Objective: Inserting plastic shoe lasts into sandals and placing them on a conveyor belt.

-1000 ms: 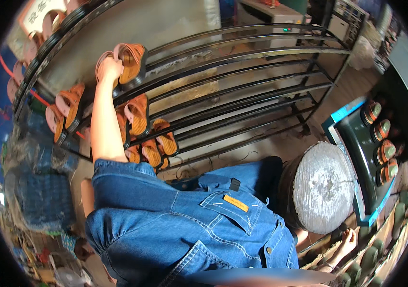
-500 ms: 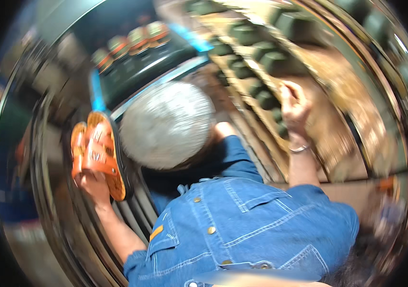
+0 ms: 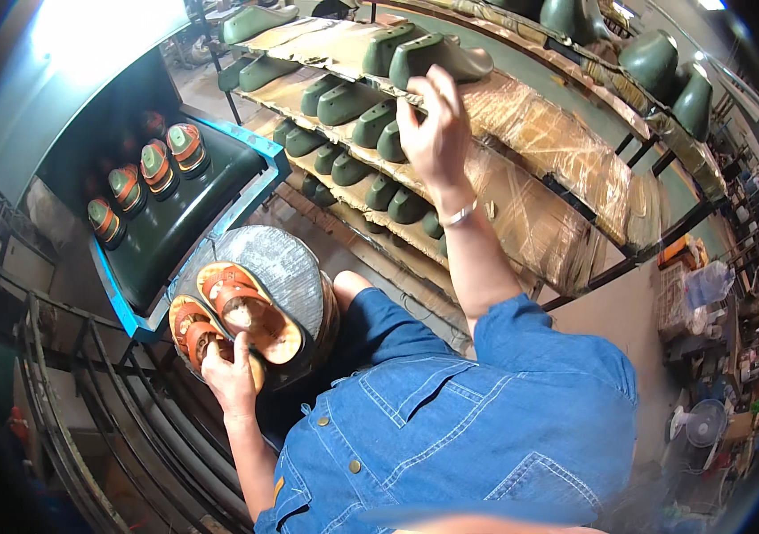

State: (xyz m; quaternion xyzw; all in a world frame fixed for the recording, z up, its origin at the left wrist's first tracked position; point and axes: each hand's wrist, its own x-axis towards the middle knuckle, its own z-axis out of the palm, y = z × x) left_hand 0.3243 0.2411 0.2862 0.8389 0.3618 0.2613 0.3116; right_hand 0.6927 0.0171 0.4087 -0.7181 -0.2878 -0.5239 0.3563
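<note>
A pair of orange-brown strapped sandals with cork-coloured soles is at the left, over the grey top of a round stump (image 3: 295, 254). My left hand (image 3: 233, 384) grips the pair from below: fingers go under the straps of the left sandal (image 3: 185, 313), and the thumb lies by the right sandal (image 3: 277, 329). Whether the soles touch the stump I cannot tell. My right hand (image 3: 437, 133) is raised at the rack, fingers bent and apart, with nothing visible between them. Its fingertips overlap a dark green shoe last (image 3: 451, 62); contact is unclear.
A rack shelf (image 3: 522, 116) with cardboard and plastic film holds several green lasts. On a black conveyor belt (image 3: 193, 200) with a blue frame (image 3: 246, 200) stand several lasts with orange straps (image 3: 157, 167). Metal rails (image 3: 121, 400) run along the left. A fan (image 3: 704, 423) stands far right.
The view has swung, and the blur has cleared. Both sandals now appear over the stump rather than left of it. My right hand now appears up beside the top-shelf lasts.
</note>
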